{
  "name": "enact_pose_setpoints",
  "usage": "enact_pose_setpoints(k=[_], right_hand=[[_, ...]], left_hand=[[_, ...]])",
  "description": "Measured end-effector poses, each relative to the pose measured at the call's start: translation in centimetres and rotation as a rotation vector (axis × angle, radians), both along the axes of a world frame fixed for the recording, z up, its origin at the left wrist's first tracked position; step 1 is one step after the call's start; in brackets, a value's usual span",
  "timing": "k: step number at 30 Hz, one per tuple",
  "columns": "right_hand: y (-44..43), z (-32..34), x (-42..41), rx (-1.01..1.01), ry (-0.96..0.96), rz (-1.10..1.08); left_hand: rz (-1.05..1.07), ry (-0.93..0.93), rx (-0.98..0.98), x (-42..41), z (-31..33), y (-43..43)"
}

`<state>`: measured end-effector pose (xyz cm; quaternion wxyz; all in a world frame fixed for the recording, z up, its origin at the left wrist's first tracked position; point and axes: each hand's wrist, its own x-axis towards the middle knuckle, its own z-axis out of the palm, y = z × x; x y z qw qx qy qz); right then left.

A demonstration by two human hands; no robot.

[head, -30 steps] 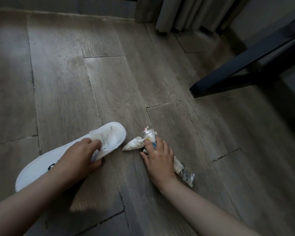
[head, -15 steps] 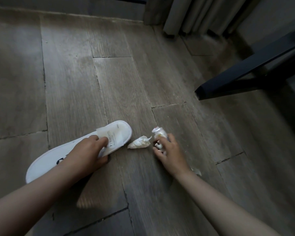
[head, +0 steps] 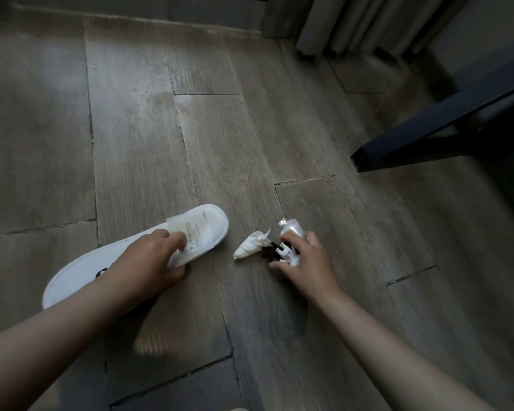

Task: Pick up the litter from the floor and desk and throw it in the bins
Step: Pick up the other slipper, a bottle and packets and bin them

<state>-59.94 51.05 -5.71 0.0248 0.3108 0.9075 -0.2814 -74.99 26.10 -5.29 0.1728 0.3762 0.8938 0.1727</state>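
Observation:
A white disposable slipper [head: 208, 229] lies on the wooden floor, and my left hand [head: 149, 262] grips its strap near the toe. To its right lies a crumpled white tissue [head: 251, 244], loose on the floor. My right hand [head: 304, 262] holds a scrunched clear plastic wrapper [head: 291, 229], its fingers curled round it. A small dark scrap [head: 269, 252] lies between the tissue and my right hand, right at my fingertips.
A dark desk leg [head: 428, 129] slants down to the floor at the right. Grey curtains [head: 353, 22] hang at the top right by the wall. Bare wood planks stretch to the left and towards the far wall.
My right hand has gathered the long wrapper off the floor into its fingers. The tissue has come free of it. My left hand has stayed on the slipper.

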Motion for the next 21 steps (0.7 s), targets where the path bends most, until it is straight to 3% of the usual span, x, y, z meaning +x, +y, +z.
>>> enact_pose_setpoints(k=[6, 13, 21], right_hand=[[0.3, -0.2, 0.6, -0.021, 0.002, 0.033], [-0.8, 1.7, -0.8, -0.079, 0.227, 0.046], [-2.7, 0.4, -4.0, 0.006, -0.026, 0.213]], left_hand=[[-0.018, 0.002, -0.014, 0.0, -0.2, -0.1], [-0.007, -0.007, 0.011, -0.1, -0.4, -0.2], [0.027, -0.009, 0.019, -0.1, -0.4, -1.0]])
